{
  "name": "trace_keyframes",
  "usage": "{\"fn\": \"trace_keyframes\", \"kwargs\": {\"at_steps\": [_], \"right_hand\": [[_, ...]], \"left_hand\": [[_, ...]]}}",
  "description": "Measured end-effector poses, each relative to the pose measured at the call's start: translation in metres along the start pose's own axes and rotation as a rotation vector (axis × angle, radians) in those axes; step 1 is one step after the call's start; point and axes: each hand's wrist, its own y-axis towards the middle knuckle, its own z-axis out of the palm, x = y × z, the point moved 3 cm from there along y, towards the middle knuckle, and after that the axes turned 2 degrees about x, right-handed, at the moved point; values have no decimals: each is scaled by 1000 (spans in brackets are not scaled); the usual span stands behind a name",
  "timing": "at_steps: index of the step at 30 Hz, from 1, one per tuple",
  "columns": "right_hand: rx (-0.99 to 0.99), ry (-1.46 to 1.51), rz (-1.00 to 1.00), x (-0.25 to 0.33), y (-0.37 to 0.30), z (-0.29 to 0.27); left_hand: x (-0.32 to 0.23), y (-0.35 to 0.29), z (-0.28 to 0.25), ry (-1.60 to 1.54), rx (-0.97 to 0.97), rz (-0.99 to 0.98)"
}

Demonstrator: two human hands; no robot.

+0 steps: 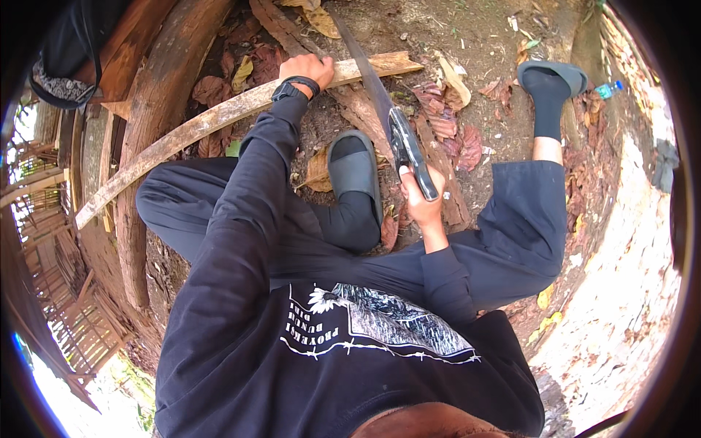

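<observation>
My left hand [308,73] is closed around a long, slightly curved wooden plank [208,120], near its right end. A dark band sits on that wrist. My right hand [425,198] grips the black handle of a handsaw [374,86], nearer to my body. The saw's long metal blade points away from me and lies across the plank, just right of my left hand. Whether its teeth have cut into the wood, I cannot tell. The plank's other end reaches down to the left, past my bent knee.
Thick logs [168,80] lie at the left, beside a slatted wooden structure [69,270]. Dry leaves [467,146] and bark pieces [445,182] cover the soil. My sandalled feet flank the saw handle; a small plastic bottle [607,90] lies at the far right.
</observation>
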Motion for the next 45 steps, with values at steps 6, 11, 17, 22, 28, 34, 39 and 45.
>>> {"fn": "trace_keyframes", "kwargs": {"at_steps": [6,11,17,22,28,34,39,45], "right_hand": [[23,-71,45,4,-6,3],[26,-34,36,5,-9,-3],[-10,33,41,-9,-12,-5],[-19,37,61,-5,-12,0],[-18,45,42,4,-15,3],[-17,69,56,8,-14,3],[19,71,75,15,-7,0],[32,83,87,24,-4,1]], "left_hand": [[0,9,3,2,12,-99],[-2,0,2,-29,-39,-73],[-21,-18,-7,75,-218,226],[-31,-42,-6,563,-404,554],[-39,-95,-51,485,-416,766],[-8,-77,-18,415,-504,716],[16,-29,16,178,-180,482],[7,-25,6,190,-46,443]]}}
